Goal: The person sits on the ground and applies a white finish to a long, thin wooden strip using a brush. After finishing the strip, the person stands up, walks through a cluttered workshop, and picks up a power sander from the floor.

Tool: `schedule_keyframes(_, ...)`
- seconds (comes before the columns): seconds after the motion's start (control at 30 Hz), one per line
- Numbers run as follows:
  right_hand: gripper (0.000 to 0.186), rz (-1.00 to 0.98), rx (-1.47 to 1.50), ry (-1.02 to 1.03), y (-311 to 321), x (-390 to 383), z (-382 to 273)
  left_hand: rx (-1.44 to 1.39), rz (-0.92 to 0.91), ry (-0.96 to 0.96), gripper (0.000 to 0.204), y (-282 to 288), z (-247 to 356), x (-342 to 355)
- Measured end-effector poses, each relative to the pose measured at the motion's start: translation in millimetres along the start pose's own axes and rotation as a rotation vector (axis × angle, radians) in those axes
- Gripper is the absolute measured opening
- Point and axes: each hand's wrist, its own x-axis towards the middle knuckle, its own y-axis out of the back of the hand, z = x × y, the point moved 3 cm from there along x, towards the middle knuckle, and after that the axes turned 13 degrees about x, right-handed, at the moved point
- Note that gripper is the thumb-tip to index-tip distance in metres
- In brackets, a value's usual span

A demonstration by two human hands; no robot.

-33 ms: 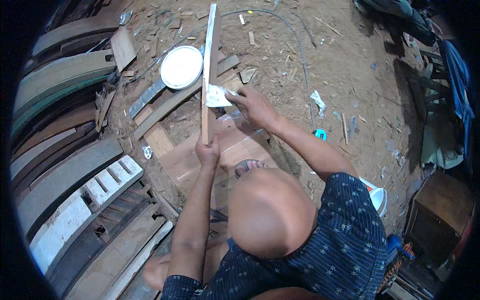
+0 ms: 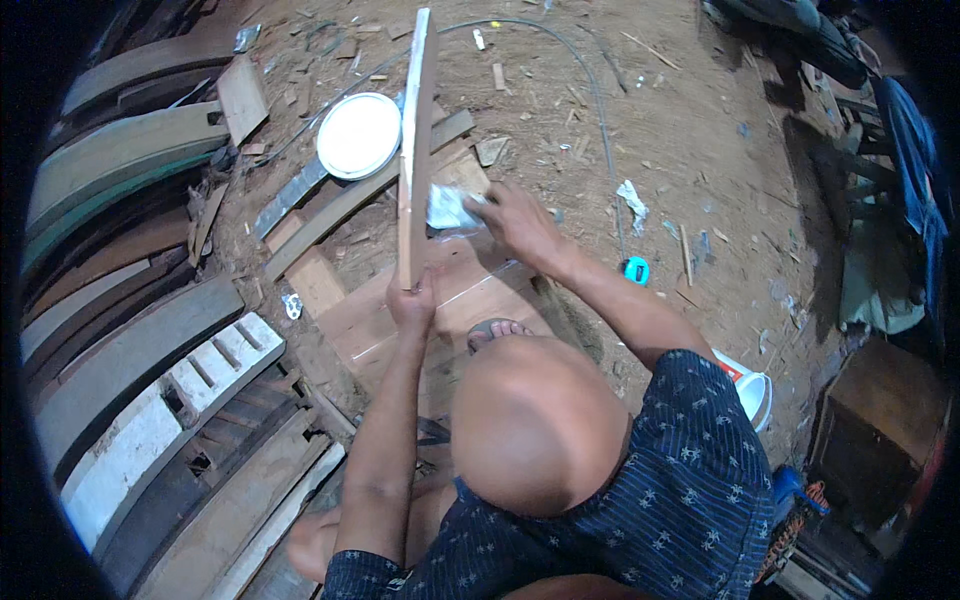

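Observation:
My left hand (image 2: 411, 303) grips the lower end of a long wooden board (image 2: 412, 235), which stands on edge and points away from me. White paste (image 2: 416, 100) coats the board's narrow edge along its far part. In my right hand (image 2: 522, 228) is a flat scraper (image 2: 450, 208) smeared with white, pinched between thumb and fingers. It hangs just right of the board, apart from the coated edge, and looks slightly blurred. Left of the board, a round white bucket lid (image 2: 360, 135) rests on wood offcuts.
Curved wooden pieces (image 2: 130, 290) are stacked at left. Under my hands lie flat planks (image 2: 470, 270). A teal tape measure (image 2: 636, 270), a cable (image 2: 605, 125) and wood scraps are on the dirt floor. A white bucket (image 2: 755, 395) stands at right, near a brown wooden box (image 2: 880, 430).
My right hand has drawn the scraper off the board's edge, slightly right and down. The board has shifted a little left with my left hand.

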Motion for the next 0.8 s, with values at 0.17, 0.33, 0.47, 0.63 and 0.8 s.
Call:
schedule_keyframes(0.17, 0.042, 0.293, 0.043, -0.333, 78.4, -128.7, 7.9, -0.074, -0.235, 0.23, 0.025, -17.5, -68.7, 5.2)
schedule_keyframes(0.33, 0.038, 1.01, -0.313, -0.858, 219.8, -320.7, 33.8, -0.192, -0.076, 0.046, 0.027, -9.6, -34.3, -4.7)
schedule_keyframes(0.47, 0.04, 1.36, -0.652, -1.283, 271.0, -540.0, 17.2, -0.128, -0.174, -0.012, 0.033, 1.1, -7.3, -1.7)
schedule_keyframes(0.63, 0.039, 1.252, -0.385, -1.531, 212.8, -670.4, 5.3, -0.162, -0.282, 0.073, 0.035, -0.5, -18.6, -1.1)
schedule_keyframes(0.8, 0.027, 0.918, -0.025, -1.764, 211.4, -654.8, 53.1, -0.194, -0.218, 0.032, 0.038, 10.1, -12.3, 3.4)
